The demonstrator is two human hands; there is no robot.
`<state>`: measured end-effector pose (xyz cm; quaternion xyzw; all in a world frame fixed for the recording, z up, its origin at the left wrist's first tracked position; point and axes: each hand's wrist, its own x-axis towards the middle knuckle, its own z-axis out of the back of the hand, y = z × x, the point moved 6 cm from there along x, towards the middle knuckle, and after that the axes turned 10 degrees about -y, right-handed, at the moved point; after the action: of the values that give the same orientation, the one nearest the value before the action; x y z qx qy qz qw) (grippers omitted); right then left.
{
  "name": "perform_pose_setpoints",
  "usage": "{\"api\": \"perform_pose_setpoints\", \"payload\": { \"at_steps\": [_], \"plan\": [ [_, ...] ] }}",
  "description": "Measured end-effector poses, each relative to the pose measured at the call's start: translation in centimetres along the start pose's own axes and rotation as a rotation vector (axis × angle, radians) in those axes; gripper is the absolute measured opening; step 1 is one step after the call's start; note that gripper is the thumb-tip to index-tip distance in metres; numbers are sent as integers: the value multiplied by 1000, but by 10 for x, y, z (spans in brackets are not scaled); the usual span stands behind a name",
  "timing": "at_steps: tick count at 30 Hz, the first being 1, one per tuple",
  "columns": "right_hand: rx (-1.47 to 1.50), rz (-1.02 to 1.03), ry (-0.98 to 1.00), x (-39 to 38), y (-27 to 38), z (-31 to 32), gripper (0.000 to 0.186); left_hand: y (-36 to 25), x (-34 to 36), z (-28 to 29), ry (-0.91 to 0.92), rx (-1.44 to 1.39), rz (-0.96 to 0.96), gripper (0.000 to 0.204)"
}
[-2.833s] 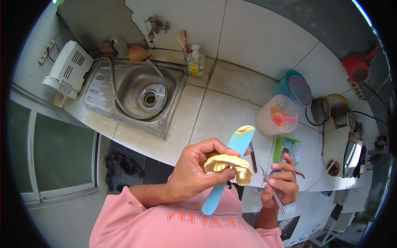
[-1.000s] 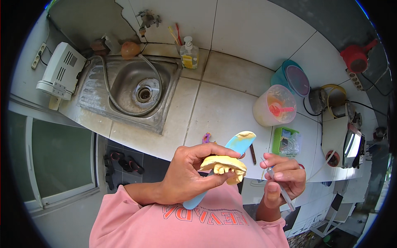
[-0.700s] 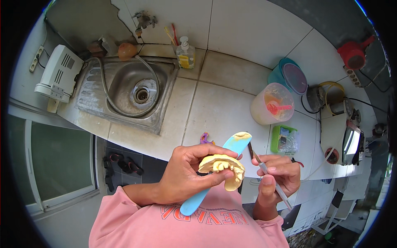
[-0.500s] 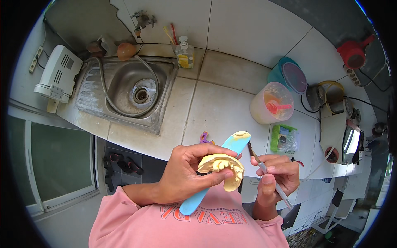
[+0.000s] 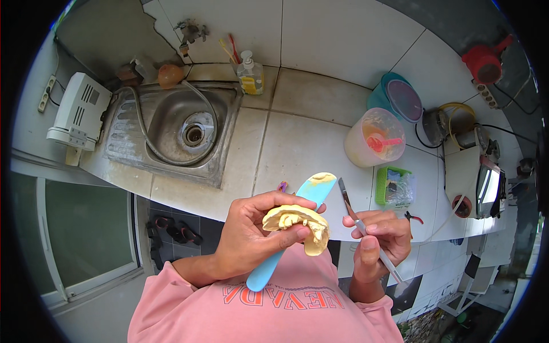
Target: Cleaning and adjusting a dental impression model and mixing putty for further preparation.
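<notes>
A pale yellow plaster dental cast (image 5: pixel 317 239) with a curved row of teeth is gripped by my left hand (image 5: pixel 246 228), the thumb across its near side. The same hand also holds a light blue mixing spatula (image 5: pixel 264 274), slanting behind the cast with yellow plaster smeared on its upper end. Fingers of my right hand (image 5: pixel 380 243) are closed round the pale handle of a small knife (image 5: pixel 346 197). Its narrow blade points up and away from me, to the right of the spatula and apart from the cast.
Behind the hands runs a tiled counter (image 5: pixel 303 143) with a steel sink (image 5: pixel 229 154) at left. A translucent tub (image 5: pixel 360 146) with a red scoop, a green basket (image 5: pixel 382 191) and red-handled pliers (image 5: pixel 414 218) are at right. A soap bottle (image 5: pixel 250 74) stands by the sink.
My left hand has shifted slightly left with the cast and spatula, and the cast has tilted. The knife's blade has moved away from the cast and now points farther up.
</notes>
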<state>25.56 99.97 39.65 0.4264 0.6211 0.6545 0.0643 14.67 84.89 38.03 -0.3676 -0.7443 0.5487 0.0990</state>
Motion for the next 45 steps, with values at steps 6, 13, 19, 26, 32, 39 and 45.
{"api": "perform_pose_setpoints", "payload": {
  "at_steps": [6, 13, 19, 26, 32, 39, 45],
  "plan": [
    [15, -5, -39, -3, -1, 1, 19, 5, 2, 6, -26, -108, -74, 33],
    [9, 22, -27, -3, 1, -2, 21, 3, 0, 6, -40, -110, -121, 34],
    [-52, 142, 14, 3, 8, -10, 23, 1, -9, 2, -8, 29, -160, 31],
    [-153, 199, 23, 11, 12, -17, 23, -6, -15, 1, -29, 186, -281, 33],
    [-186, 200, 39, 11, 12, -19, 23, -9, -16, 1, -29, 242, -352, 35],
    [-220, 202, 38, 11, 11, -19, 24, -12, -15, -1, -14, 271, -410, 37],
    [-270, 229, 12, 10, 10, -14, 26, -11, -15, 1, -19, 245, -389, 36]
  ]
}}
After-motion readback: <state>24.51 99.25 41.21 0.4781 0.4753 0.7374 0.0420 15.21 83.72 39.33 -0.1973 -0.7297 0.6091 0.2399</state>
